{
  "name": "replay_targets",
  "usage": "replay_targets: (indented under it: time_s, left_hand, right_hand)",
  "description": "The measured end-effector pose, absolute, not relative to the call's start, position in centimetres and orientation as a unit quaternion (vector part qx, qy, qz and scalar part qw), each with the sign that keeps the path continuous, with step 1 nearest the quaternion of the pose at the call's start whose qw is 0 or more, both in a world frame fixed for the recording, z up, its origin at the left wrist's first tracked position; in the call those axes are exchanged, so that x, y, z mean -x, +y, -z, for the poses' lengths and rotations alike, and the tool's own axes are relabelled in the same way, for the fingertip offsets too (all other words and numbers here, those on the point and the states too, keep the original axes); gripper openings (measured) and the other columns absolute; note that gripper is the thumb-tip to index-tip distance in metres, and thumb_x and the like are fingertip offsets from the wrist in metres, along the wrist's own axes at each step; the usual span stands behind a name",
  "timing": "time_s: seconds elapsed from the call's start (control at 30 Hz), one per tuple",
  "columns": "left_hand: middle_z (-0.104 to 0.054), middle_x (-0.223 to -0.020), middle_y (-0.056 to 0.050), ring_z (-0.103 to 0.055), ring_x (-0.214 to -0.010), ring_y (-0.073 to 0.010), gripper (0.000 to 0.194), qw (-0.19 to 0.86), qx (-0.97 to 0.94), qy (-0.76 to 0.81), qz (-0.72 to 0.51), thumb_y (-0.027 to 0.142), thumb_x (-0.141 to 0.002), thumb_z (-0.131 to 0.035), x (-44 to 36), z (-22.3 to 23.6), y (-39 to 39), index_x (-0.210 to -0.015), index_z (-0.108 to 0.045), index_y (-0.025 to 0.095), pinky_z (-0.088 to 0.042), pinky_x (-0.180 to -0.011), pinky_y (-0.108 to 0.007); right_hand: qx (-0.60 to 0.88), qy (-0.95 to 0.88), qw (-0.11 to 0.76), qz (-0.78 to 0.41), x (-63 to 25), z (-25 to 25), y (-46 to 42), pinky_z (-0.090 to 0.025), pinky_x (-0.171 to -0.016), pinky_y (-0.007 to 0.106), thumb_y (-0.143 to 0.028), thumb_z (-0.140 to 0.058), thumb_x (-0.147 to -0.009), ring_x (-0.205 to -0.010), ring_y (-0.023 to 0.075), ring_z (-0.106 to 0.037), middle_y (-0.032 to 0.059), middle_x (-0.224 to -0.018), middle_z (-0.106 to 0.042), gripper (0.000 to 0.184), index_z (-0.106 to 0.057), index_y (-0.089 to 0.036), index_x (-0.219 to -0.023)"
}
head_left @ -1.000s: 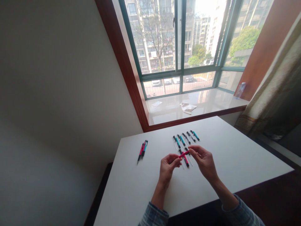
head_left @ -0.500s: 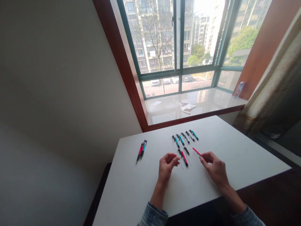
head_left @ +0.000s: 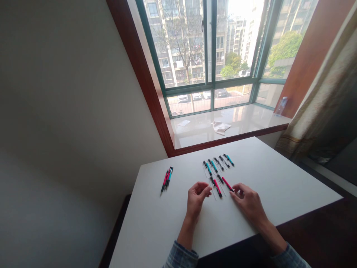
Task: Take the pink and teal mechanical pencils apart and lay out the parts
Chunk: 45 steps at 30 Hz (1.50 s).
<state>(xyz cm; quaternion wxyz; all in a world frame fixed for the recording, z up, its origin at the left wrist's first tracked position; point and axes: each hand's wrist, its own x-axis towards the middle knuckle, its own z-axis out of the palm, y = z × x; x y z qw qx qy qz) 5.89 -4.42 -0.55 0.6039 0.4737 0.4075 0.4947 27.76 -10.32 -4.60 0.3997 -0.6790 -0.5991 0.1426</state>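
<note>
My right hand [head_left: 247, 199] pinches the dark end of a pink pen barrel [head_left: 227, 183], which lies at or just above the tabletop beside a short black pen part [head_left: 220, 179]. My left hand [head_left: 198, 195] is closed, thumb against fingers; whatever it may hold is too small to make out. Between the hands are another pink pen barrel [head_left: 218, 188], a black pen part [head_left: 212, 181] and thin pale refills [head_left: 213, 193]. Farther back stretches a row of taken-apart pens, with teal barrels [head_left: 209, 169] and black parts [head_left: 219, 163].
Several whole pens [head_left: 167, 178] in pink, teal and black lie together on the left of the white table [head_left: 156, 223]. Behind it, the windowsill [head_left: 192, 136] carries a crumpled cloth [head_left: 221, 127], a paper [head_left: 184, 123] and a clear bottle [head_left: 281, 106].
My right hand has moved left and down with the pink pen barrel, bringing it beside the short black part. My left hand has stayed almost in place.
</note>
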Motion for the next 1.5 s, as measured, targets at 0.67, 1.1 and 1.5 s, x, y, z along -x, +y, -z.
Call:
replay_targets:
  time_s: [0.67, 1.1, 1.5]
  left_hand:
    - [-0.069, -0.073, -0.001, -0.061, -0.064, -0.0112, 0.026, 0.608, -0.476, 0.406, -0.489, 0.033, -0.075, -0.085, -6.0, 0.5, -4.4, -0.086, -0.071, 0.015, -0.05, -0.066, -0.023]
    - [-0.07, -0.074, -0.002, -0.061, -0.066, -0.0118, 0.026, 0.602, -0.485, 0.411, -0.483, 0.035, -0.075, -0.085, -6.0, 0.4, -4.5, -0.086, -0.072, 0.015, -0.051, -0.066, -0.024]
    - [-0.075, -0.075, -0.007, -0.063, -0.065, -0.0133, 0.026, 0.58, -0.539, 0.405, -0.458, 0.038, -0.078, -0.083, -6.1, 0.4, -4.6, -0.085, -0.077, 0.014, -0.052, -0.065, -0.024]
  right_hand:
    - [0.659, -0.625, 0.393, -0.142, -26.7, 4.3, -9.5, -0.05, -0.074, 0.034, -0.033, -0.06, -0.092, -0.077, 0.0228, -0.066, 0.005, -0.09, -0.072, 0.015, -0.071, -0.024, -0.094]
    - [0.654, -0.629, 0.396, -0.145, -26.6, 4.3, -9.6, -0.05, -0.076, 0.035, -0.032, -0.059, -0.092, -0.078, 0.0236, -0.066, 0.0057, -0.093, -0.073, 0.014, -0.07, -0.025, -0.095]
    - [0.613, -0.588, 0.49, -0.196, -25.3, 1.4, -10.1, -0.052, -0.073, 0.031, -0.046, -0.064, -0.093, -0.075, 0.0207, -0.065, 0.0034, -0.088, -0.075, 0.025, -0.075, -0.024, -0.1]
